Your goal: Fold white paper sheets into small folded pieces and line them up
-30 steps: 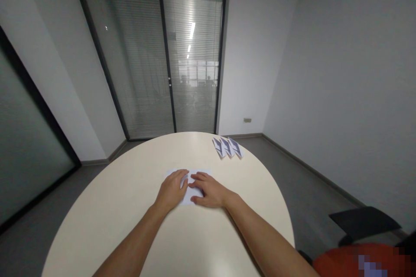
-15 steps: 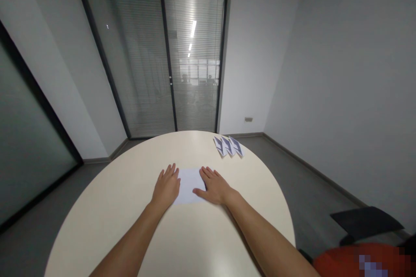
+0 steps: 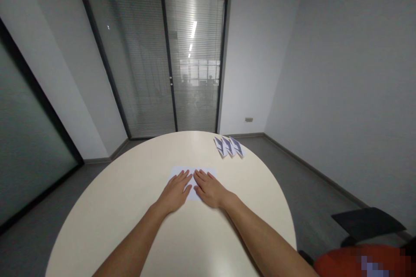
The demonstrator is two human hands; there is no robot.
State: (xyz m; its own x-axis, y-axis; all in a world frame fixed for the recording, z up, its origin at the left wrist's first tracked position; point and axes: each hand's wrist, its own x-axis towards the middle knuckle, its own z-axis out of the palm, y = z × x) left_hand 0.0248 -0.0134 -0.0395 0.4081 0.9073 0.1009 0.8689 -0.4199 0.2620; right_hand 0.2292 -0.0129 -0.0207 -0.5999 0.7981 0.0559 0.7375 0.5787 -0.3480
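Observation:
A white sheet of paper (image 3: 192, 171) lies flat on the round cream table (image 3: 130, 199) in front of me. My left hand (image 3: 175, 191) rests palm down on its left part, fingers stretched out flat. My right hand (image 3: 208, 189) lies palm down on the right part, fingers also flat. The two hands sit side by side, index fingers almost touching over the middle of the sheet. Only the far strip and corners of the paper show past my fingers.
Three folded paper pieces (image 3: 229, 146) with dark printed faces lie in a row at the table's far right edge. A black chair (image 3: 365, 221) stands at the lower right. A glass door with blinds (image 3: 169, 65) is behind the table.
Half a second ago my hands were spread apart at the sheet's left and right edges. They have slid inward and now meet over its middle.

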